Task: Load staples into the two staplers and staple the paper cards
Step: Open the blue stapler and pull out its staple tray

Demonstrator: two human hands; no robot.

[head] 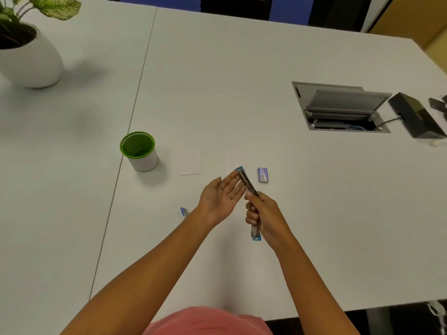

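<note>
My right hand (264, 215) grips a blue stapler (248, 183) that is swung wide open, its metal arm pointing up and away and its blue base end sticking out below my fist. Beside it, my left hand (221, 199) is held palm up with fingers spread, the fingertips near the stapler's upper arm. A small blue staple box (262, 174) lies on the table just right of the stapler tip. Two white paper cards (191, 162) (233, 162) lie flat beyond my hands. The second blue stapler (183, 212) peeks out behind my left forearm.
A green-and-white cup (140, 152) stands left of the cards. A white plant pot (30, 59) sits at far left. An open cable hatch (341, 107) and a black box (416, 116) are at right. A seam (135, 97) runs between the two table tops.
</note>
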